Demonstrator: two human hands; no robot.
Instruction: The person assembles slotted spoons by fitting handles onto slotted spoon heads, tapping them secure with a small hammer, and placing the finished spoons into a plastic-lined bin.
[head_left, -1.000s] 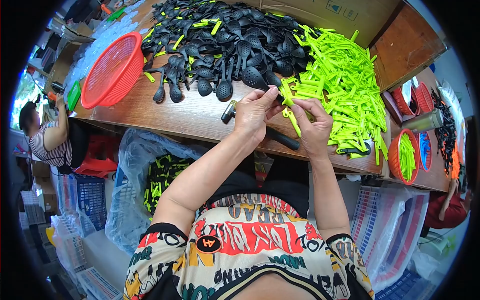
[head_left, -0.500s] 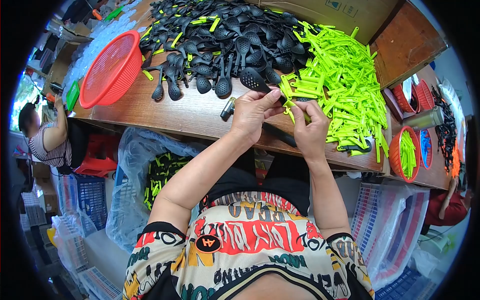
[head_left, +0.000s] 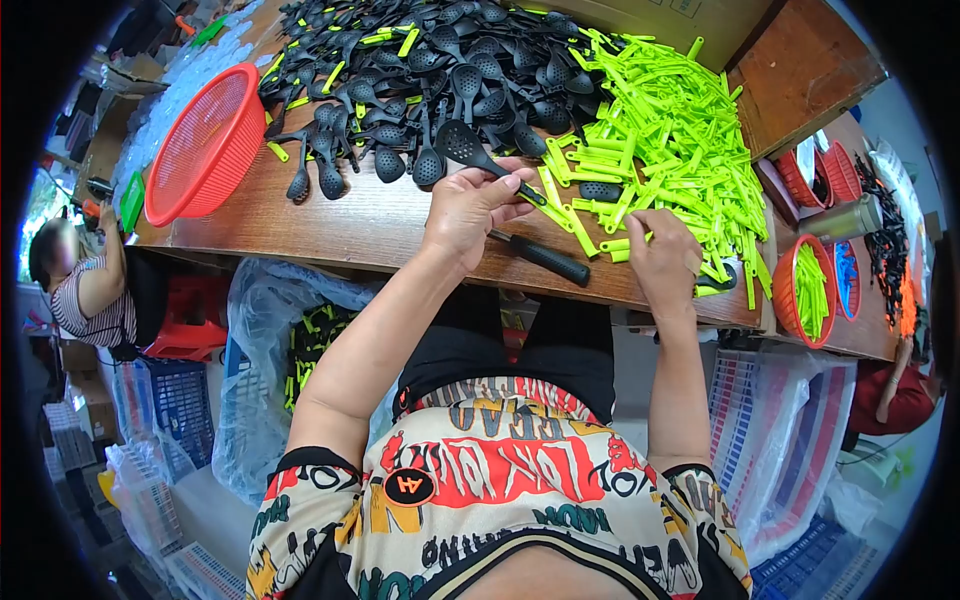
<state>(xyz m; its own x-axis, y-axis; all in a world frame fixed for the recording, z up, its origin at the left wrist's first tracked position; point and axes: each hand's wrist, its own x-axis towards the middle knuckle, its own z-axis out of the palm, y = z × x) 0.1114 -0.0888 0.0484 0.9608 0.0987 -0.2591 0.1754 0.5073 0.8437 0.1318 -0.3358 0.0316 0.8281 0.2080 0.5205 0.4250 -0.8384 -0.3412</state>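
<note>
My left hand is closed on the handle of a black perforated spoon, held over the table's front part with its bowl pointing up and left. Its handle end reaches toward loose lime-green handle pieces. My right hand is apart from the left, at the near edge of the green pile, fingers slightly bent with nothing visible in them. Between the hands a tool with a black grip lies on the table.
A heap of black spoons covers the back of the table. A red basket stands at left, a smaller basket of green pieces at right. A cardboard box is behind. One person sits at left, another at right.
My right hand has left the spoon's handle end and moved right and down toward the green pile. My left hand, still gripping the spoon, has shifted left. The black-gripped tool is now more visible.
</note>
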